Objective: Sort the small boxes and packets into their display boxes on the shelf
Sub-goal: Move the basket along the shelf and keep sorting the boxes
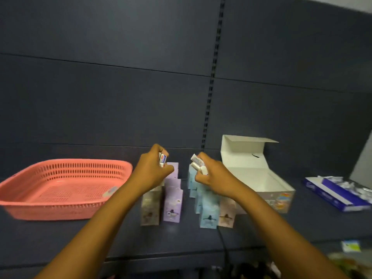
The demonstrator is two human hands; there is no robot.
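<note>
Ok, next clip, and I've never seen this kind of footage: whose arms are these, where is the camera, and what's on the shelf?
There is no machine here. One wide-angle camera sits on a person's head and looks forward and down, so the two bare arms reaching in from the bottom are the wearer's own.

The left hand grips a few small boxes; the right hand grips several small white packets.

On the dark shelf, below the hands, stand rows of pastel cartons, purple, blue, pink and beige. To the left lies a pink plastic basket with one small item inside. To the right stands an open white display box, lid up, and further right an open blue box with silvery packets.
</note>
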